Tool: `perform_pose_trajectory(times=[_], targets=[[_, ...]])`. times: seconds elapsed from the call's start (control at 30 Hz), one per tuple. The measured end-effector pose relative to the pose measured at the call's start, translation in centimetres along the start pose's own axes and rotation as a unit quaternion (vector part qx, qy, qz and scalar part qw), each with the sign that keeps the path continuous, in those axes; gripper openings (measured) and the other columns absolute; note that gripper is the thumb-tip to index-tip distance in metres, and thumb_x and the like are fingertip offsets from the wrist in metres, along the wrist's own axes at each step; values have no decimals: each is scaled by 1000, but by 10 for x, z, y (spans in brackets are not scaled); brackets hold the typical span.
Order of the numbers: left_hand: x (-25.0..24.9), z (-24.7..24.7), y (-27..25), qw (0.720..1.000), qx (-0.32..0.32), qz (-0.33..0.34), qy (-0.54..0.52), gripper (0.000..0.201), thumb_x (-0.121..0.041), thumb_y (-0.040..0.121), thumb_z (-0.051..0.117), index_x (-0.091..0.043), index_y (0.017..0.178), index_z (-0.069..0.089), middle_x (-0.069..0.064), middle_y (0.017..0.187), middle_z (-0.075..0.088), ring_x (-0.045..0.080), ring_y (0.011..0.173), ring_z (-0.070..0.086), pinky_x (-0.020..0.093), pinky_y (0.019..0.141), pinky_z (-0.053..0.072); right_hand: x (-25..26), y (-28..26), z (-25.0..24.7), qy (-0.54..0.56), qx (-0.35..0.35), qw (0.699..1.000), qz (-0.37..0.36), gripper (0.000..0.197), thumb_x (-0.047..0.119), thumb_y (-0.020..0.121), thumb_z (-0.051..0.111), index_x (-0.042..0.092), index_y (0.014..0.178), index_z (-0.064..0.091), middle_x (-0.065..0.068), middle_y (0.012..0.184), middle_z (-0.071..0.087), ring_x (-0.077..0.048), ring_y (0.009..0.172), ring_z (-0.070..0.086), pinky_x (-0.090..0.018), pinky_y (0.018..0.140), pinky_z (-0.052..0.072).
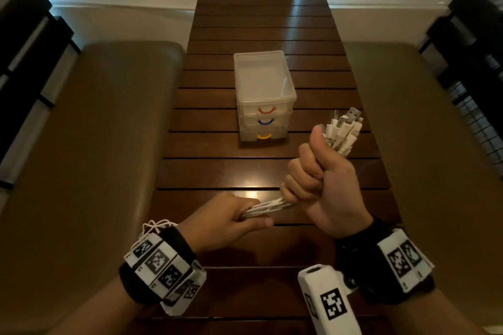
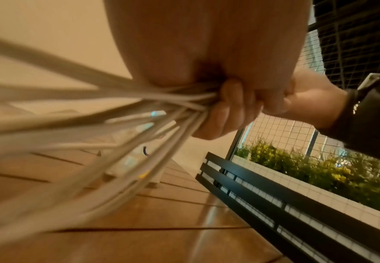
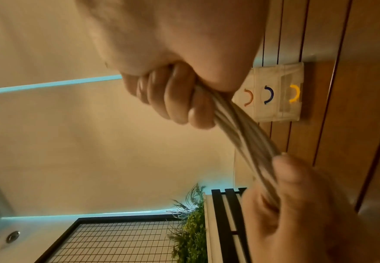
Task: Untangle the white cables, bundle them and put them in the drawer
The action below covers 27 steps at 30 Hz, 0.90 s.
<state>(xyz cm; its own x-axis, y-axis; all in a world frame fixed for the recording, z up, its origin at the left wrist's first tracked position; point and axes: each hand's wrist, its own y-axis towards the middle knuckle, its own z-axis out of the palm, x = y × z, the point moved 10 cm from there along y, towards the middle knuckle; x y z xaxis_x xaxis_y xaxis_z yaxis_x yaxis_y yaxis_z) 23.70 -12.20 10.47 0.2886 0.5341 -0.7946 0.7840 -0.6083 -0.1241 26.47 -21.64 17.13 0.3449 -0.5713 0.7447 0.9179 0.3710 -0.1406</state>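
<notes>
A: Two hands were on the one bundle of thin white cables (image 1: pixel 272 205). Right hand (image 1: pixel 324 179) was fisted round it just below the plug ends, thumb up; the white and metal USB plugs (image 1: pixel 344 128) fanned out above the fist. Left hand (image 1: pixel 231 219) pinched the same strands lower down, near the right one, with a short run of cable stretched between them.

B: Where did the rest of the length go?

A: Past the left hand, toward the wearer. Some loose white loops (image 1: pixel 155 226) showed beside the left wrist band; whether those were still knotted could not be told. The left wrist view showed the strands splaying out of the grip, blurred.

B: Handling notes?

A: Judged light, limp and smooth-jacketed, likely to slide against each other and spring apart if the grip slackened. Best held as now: firmly behind the stiff plug ends, the other hand running along the soft run to fold it. Pulling on the plugs themselves seemed unwise.

B: Destination?

A: Small clear plastic three-drawer box (image 1: pixel 264 95), beyond both hands on the dark slatted wooden table (image 1: pixel 206 171); orange, blue and yellow handles, all drawers appeared closed. Bundling judged unfinished.
</notes>
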Motion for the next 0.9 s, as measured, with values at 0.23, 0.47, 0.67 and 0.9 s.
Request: perform_pose_trajectory(times=[0.23,0.47,0.67,0.9], targets=[[13,-27,-14,998,35,8,59,57,-78,82,39,-25,61,47,-10,51,42,7,45,40,24,47,29,-2,-10,-34,-85,-71,994,-8,57,48,92,51,20,49,26,5,37,18,-11,30,14,-29,43,10],[22,-28,-21,998,27,2,60,54,-77,83,37,-28,63,48,-9,52,41,9,45,40,24,47,29,-15,-3,-36,-446,-50,893,-25,30,45,85,58,19,69,57,5,55,50,-9,50,44,-27,54,37],[12,-50,-25,997,-31,27,58,64,-68,89,37,-12,79,65,-7,52,44,10,46,43,19,47,27,-70,5,-2,-538,92,834,78,9,34,94,60,42,93,66,21,74,64,4,71,57,-13,67,44],[20,-50,-21,999,-2,-10,53,66,-79,80,34,-20,70,61,-8,52,46,9,47,45,16,48,29,-82,9,10,-512,128,845,82,33,51,89,55,20,83,65,2,66,68,-5,58,62,-20,57,46]])
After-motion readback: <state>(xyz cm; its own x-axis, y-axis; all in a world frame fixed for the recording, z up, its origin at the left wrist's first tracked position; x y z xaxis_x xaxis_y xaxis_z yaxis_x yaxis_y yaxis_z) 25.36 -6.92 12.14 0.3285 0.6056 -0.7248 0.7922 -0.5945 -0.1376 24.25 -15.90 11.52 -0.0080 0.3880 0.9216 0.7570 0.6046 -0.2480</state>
